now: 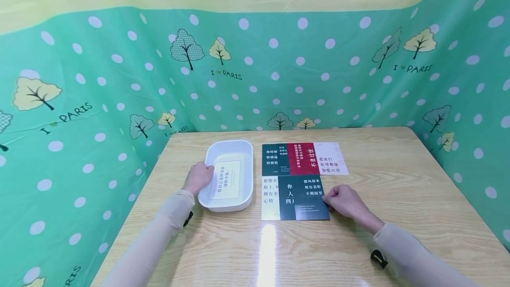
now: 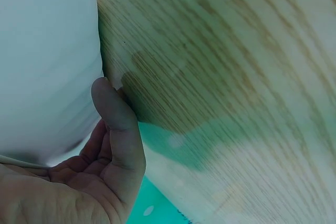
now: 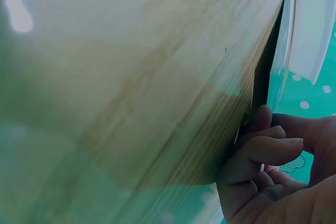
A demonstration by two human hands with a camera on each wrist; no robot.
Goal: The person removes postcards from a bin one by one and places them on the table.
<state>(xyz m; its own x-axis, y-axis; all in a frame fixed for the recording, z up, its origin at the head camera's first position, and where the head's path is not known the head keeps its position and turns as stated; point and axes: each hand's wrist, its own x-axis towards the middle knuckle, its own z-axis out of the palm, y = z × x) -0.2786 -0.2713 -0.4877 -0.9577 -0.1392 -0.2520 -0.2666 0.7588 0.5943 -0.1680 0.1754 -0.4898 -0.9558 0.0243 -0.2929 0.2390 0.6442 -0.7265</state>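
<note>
Lower centre of the head view: right hand (image 1: 345, 202) at the right edge of the nearest dark card (image 1: 306, 198), fingers curled, tips on that edge, seemingly pinching it; curled fingers (image 3: 262, 153) at the card edge in the right wrist view as well. Card just left of the fingertips, flat on the wooden table (image 1: 398, 180), long axis across the frame, overlapping other cards in a row. Left of centre: left hand (image 1: 198, 178) against the left wall of the white tray (image 1: 247, 176), thumb (image 2: 113, 111) touching its side, fingers curled around the rim. Pale card (image 1: 225, 180) inside the tray. Right hand nearer the dark card; tray well left of it.
</note>
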